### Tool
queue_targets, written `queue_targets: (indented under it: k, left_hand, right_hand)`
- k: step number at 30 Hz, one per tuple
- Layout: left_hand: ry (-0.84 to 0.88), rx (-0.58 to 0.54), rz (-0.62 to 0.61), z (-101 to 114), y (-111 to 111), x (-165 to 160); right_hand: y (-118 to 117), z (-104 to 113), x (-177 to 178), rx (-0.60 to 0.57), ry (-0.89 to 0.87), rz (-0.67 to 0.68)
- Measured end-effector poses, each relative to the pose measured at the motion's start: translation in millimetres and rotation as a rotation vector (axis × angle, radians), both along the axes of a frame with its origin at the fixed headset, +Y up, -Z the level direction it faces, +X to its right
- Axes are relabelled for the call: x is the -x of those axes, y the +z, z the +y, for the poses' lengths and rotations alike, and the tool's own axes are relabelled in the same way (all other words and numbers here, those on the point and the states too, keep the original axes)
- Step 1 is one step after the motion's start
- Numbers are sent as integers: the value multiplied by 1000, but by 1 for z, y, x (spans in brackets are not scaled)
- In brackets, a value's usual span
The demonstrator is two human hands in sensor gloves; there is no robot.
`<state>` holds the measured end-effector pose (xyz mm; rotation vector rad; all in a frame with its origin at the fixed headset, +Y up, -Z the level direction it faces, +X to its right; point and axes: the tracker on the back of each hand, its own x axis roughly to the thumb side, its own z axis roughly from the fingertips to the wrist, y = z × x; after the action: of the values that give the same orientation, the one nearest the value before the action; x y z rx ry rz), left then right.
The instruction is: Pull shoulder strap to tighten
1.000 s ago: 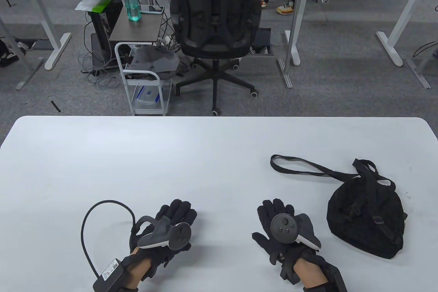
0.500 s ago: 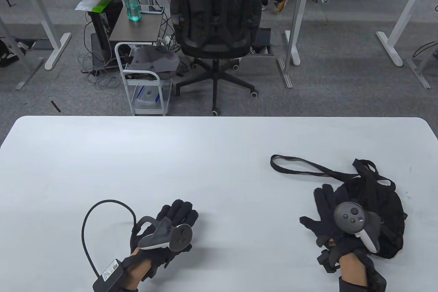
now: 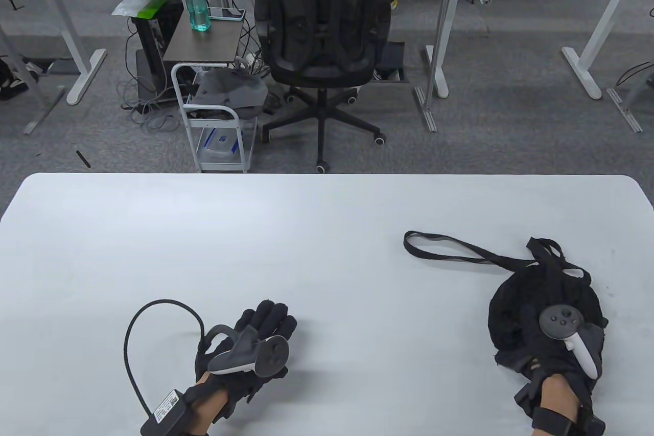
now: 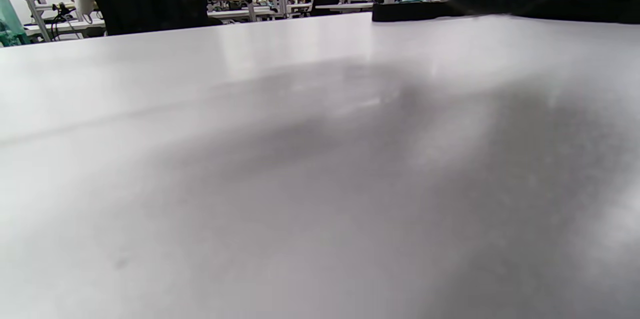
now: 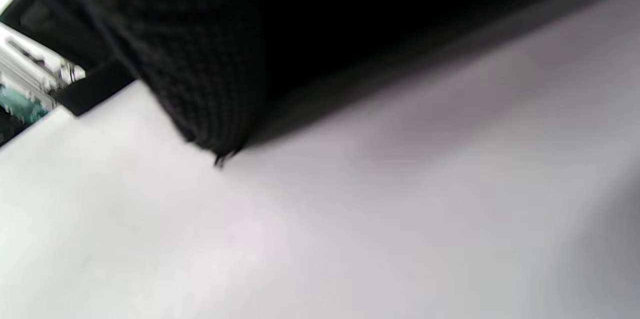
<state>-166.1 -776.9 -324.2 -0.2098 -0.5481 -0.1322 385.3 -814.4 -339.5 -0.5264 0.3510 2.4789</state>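
Note:
A black fabric bag lies on the white table at the near right. Its long shoulder strap runs out to the left in a flat loop, and more straps bunch at the bag's far end. My right hand lies on top of the bag's near half. Its black fingers blend into the fabric, so I cannot tell their pose. In the blurred right wrist view, black knitted fabric fills the top. My left hand rests on the table at the near left with relaxed fingers and holds nothing.
A black cable loops from a small box at my left wrist. Beyond the table's far edge stand a black office chair and a white cart.
My right hand has moved from the bare table to the right and onto the bag. The left hand has barely shifted. The bag and strap lie as before.

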Motion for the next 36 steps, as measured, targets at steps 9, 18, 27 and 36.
queue_targets:
  k: [9, 18, 27, 36]
  left_hand:
    - [-10, 28, 25, -3, -4, 7]
    - [-5, 29, 36, 0, -5, 10]
    - [-17, 26, 36, 2, -5, 9]
    - [-25, 38, 48, 3, -5, 11]
  right_hand:
    - [-5, 14, 9, -179, 249, -74]
    - [-14, 59, 29, -259, 313, -50]
    - [-29, 147, 90, -432, 301, 56]
    - [-37, 210, 182, -639, 222, 191]
